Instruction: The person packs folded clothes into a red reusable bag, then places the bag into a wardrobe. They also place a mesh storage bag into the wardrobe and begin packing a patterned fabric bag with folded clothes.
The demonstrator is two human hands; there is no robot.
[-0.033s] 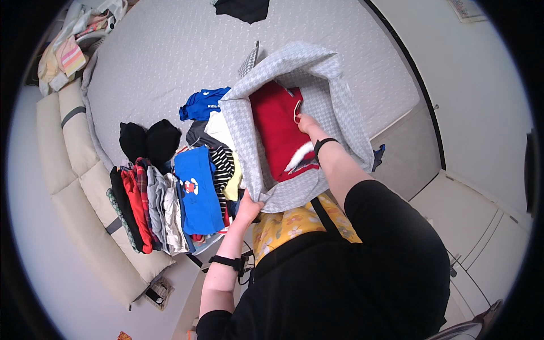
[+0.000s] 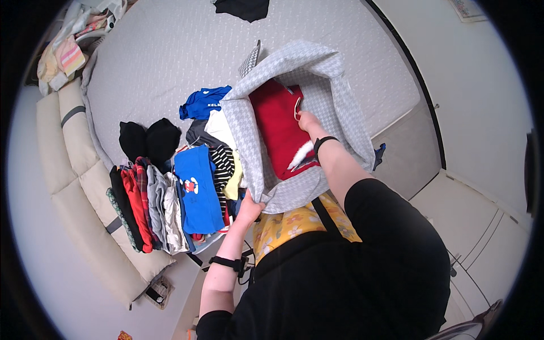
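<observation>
A grey houndstooth fabric storage bin (image 2: 255, 153) stands with its mouth facing me, and a red garment with white fluffy trim (image 2: 277, 130) lies inside. My left hand (image 2: 249, 208) is closed on the bin's near left rim. Reaching into the bin, my right hand (image 2: 306, 120) is closed at the red garment's right edge, beside a pale strip; its fingertips are partly hidden. Left of the bin are a folded blue garment with a cartoon print (image 2: 198, 192), a black-and-white striped piece (image 2: 222, 164) and a yellow one (image 2: 233, 184).
A row of folded clothes (image 2: 150, 204) stands at the left, with black garments (image 2: 148, 140) behind it. A crumpled blue garment (image 2: 204, 103) lies on the pale mattress (image 2: 164, 56), and a black cloth (image 2: 243, 8) at its far side. A cream padded cushion (image 2: 85, 192) runs along the left.
</observation>
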